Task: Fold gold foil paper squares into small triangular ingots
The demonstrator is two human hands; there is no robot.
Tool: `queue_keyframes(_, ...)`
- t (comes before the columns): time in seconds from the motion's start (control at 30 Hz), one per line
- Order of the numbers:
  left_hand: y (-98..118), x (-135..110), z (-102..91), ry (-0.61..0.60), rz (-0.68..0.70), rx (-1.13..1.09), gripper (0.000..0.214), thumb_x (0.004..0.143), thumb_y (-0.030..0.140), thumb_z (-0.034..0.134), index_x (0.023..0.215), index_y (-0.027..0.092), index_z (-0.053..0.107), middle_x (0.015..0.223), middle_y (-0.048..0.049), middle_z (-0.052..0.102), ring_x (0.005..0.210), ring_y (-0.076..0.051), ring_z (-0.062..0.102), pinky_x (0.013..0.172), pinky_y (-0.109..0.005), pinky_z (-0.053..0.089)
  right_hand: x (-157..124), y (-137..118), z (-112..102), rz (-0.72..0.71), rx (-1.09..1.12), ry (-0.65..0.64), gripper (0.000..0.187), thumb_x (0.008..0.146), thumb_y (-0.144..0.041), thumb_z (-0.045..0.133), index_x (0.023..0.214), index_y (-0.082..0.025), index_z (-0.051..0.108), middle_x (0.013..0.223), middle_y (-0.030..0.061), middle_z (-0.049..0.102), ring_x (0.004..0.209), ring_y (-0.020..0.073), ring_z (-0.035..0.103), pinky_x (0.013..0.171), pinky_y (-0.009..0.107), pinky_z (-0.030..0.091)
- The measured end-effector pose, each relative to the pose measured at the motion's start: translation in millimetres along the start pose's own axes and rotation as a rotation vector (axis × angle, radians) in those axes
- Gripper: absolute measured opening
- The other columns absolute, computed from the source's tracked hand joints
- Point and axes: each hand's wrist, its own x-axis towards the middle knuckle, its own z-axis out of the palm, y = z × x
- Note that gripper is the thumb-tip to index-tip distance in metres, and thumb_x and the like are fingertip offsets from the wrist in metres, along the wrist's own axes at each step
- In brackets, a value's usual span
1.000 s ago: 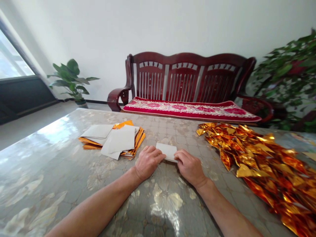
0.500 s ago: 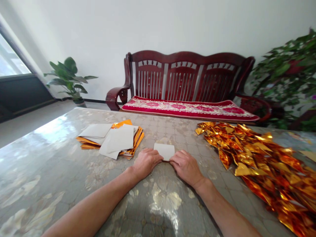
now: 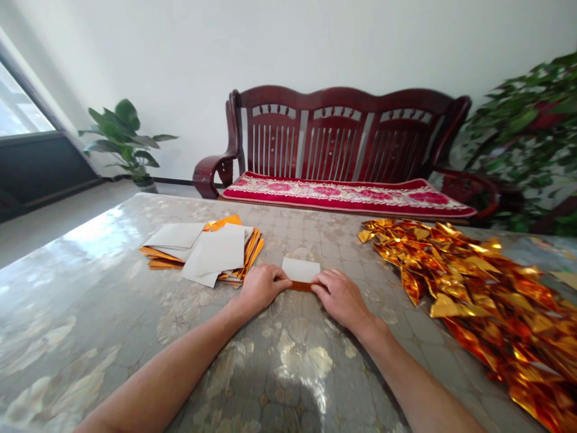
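Note:
A small folded sheet (image 3: 300,270), white on top with a gold strip along its near edge, lies on the table between my hands. My left hand (image 3: 260,287) is closed, pinching the sheet's near left edge. My right hand (image 3: 340,296) is closed too, its fingers pressed on the near right edge. To the left lies a stack of flat sheets (image 3: 205,253), white faces up with orange-gold edges. A big pile of folded gold foil pieces (image 3: 478,284) covers the right side of the table.
The table (image 3: 112,313) has a glossy grey floral top. Behind it stands a dark red wooden bench (image 3: 338,141) with a red cushion. A potted plant (image 3: 121,141) stands at the back left and a leafy plant (image 3: 527,138) at the right.
Both hands have drawn closer together on the sheet. Its near edge has been folded up, so a gold strip now shows and the white face looks smaller.

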Motion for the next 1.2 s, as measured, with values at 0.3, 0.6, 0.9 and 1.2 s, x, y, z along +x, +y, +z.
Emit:
queue_keyframes(0.3, 0.3, 6.2, -5.3, -0.047, -0.06, 0.145, 0.027, 0.085, 0.042, 0.062, 0.073, 0.021, 0.074, 0.071, -0.0013, 0.07, 0.069, -0.016, 0.062, 0.062, -0.024, 0.034, 3.2, -5.7, -3.6, 0.117, -0.017, -0.097, 0.01, 0.089, -0.02, 0.059, 0.08, -0.022, 0.063, 0.086, 0.0009, 0.067, 0.089, 0.0168, 0.057, 0.075, 0.026, 0.036)
queue_keyframes(0.6, -4.5, 8.1, -1.5, 0.019, -0.061, 0.178, 0.029, 0.082, 0.046, 0.066, 0.068, 0.021, 0.07, 0.079, -0.0011, 0.068, 0.076, -0.016, 0.062, 0.065, -0.025, 0.036, 3.0, -7.6, -0.3, 0.104, -0.051, -0.086, 0.013, 0.09, -0.018, 0.057, 0.077, -0.02, 0.06, 0.085, 0.0023, 0.066, 0.088, 0.0179, 0.054, 0.077, 0.027, 0.035)
queue_keyframes(0.9, -0.5, 6.0, -2.5, 0.028, -0.026, 0.274, 0.028, 0.085, 0.042, 0.063, 0.071, 0.019, 0.069, 0.083, -0.0037, 0.066, 0.083, -0.019, 0.063, 0.071, -0.027, 0.041, 2.8, -10.2, 2.8, 0.083, -0.111, -0.042, 0.015, 0.088, -0.016, 0.057, 0.074, -0.02, 0.059, 0.083, 0.0029, 0.065, 0.086, 0.0184, 0.053, 0.076, 0.028, 0.035)
queue_keyframes(1.2, 12.4, 3.3, -7.7, -0.029, -0.023, 0.452, 0.034, 0.091, 0.046, 0.055, 0.084, 0.017, 0.072, 0.098, -0.0097, 0.067, 0.095, -0.026, 0.062, 0.079, -0.035, 0.043, 2.4, -11.8, 2.0, 0.074, -0.188, -0.034, 0.014, 0.088, -0.017, 0.055, 0.075, -0.02, 0.058, 0.084, 0.0045, 0.065, 0.086, 0.0185, 0.053, 0.077, 0.028, 0.035)
